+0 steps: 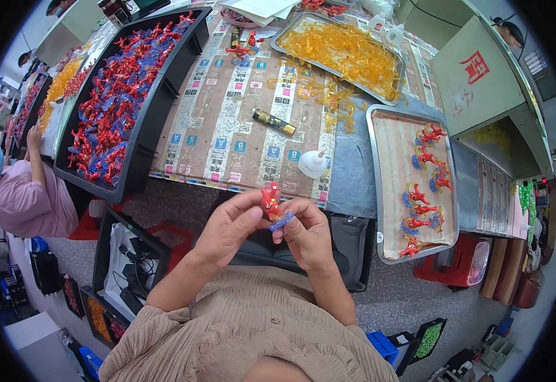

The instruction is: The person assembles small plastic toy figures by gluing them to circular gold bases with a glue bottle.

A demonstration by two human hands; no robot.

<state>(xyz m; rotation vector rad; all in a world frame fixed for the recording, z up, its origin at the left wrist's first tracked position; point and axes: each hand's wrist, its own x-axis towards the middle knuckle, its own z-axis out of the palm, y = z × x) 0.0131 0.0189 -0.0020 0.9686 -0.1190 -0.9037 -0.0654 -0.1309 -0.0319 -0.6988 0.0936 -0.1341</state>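
A small red toy figurine (271, 200) with a translucent blue base (282, 221) is held up in front of my chest, just off the table's near edge. My left hand (226, 230) pinches its red body between thumb and fingers. The fingers of my right hand (311, 237) are closed on the blue base. Beyond my hands on the table stand a small white squeeze bottle (313, 164) with a thin nozzle and, farther off, a black and gold tube (274, 121) lying on its side.
At left stands a black crate (139, 143) heaped with red and blue figurines. A metal tray (385, 191) at right carries several figurines. Translucent yellow parts (338, 48) fill another tray behind. One figurine (243, 51) stands at the table's back. A person in pink (33, 200) sits at far left.
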